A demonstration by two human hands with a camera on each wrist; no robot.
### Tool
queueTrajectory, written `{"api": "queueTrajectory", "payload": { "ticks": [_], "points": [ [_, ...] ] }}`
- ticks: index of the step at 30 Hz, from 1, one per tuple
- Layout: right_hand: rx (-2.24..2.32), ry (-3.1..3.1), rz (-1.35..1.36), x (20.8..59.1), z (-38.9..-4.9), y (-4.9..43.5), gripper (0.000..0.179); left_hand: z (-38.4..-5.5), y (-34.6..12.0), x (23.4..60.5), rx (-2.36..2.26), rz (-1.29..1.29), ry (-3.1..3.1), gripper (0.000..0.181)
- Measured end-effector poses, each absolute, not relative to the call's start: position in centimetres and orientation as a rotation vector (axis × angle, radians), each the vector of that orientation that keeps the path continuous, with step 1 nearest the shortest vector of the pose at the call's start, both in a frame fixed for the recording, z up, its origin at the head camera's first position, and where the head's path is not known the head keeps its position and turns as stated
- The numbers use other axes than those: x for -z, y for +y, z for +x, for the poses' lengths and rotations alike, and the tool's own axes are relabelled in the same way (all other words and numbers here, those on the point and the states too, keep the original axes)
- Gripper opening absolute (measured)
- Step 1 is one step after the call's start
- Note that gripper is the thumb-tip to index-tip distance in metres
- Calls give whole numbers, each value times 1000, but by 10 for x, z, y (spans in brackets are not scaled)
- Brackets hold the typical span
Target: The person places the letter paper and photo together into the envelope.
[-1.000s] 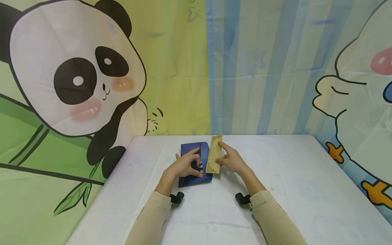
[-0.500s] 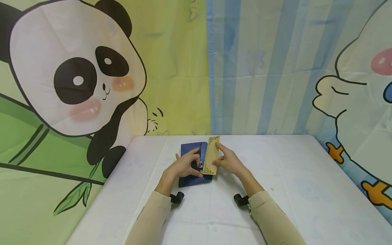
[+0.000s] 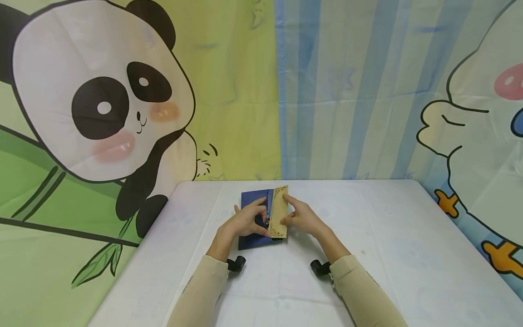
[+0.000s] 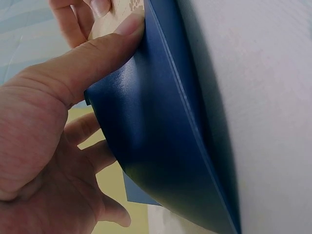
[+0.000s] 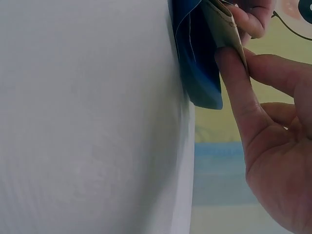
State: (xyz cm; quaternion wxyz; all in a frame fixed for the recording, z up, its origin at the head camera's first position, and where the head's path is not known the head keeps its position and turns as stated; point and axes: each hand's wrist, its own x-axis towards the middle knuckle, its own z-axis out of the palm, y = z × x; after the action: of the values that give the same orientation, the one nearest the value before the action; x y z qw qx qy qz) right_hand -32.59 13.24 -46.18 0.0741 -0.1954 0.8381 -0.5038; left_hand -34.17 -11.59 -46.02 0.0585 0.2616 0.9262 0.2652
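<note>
A dark blue envelope (image 3: 253,243) lies on the table with its opening and flap toward the right. At that opening my left hand (image 3: 243,221) pinches the envelope's edge; in the left wrist view its thumb lies along the bulging blue paper (image 4: 156,126). Between thumb and fingers my right hand (image 3: 303,215) holds a narrow cream card (image 3: 279,213) with brown ornament at its ends. The card stands over the flap, its left edge at the envelope's mouth. Seen from the right wrist, the card (image 5: 224,31) looks folded, above the blue flap (image 5: 204,92). How far it reaches inside is hidden.
A white cloth covers the table (image 3: 367,227). Behind it hangs a curtain (image 3: 237,113) printed with a panda on the left and a white figure on the right. Black wrist cameras (image 3: 320,268) sit below both hands.
My right hand has brought the cream card left and slightly toward me, from beside the envelope's flap to its mouth. The left hand and the envelope have stayed in place.
</note>
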Motion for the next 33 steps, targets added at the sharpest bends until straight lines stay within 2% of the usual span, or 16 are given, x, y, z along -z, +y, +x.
{"api": "queueTrajectory", "payload": {
  "ticks": [23, 33],
  "points": [
    [1430, 2487, -601, 464, -325, 122, 89, -341, -116, 460, -803, 823, 2799, 43],
    [1423, 2514, -582, 466, -322, 114, 96, -342, -115, 460, -792, 812, 2811, 43]
  ]
}}
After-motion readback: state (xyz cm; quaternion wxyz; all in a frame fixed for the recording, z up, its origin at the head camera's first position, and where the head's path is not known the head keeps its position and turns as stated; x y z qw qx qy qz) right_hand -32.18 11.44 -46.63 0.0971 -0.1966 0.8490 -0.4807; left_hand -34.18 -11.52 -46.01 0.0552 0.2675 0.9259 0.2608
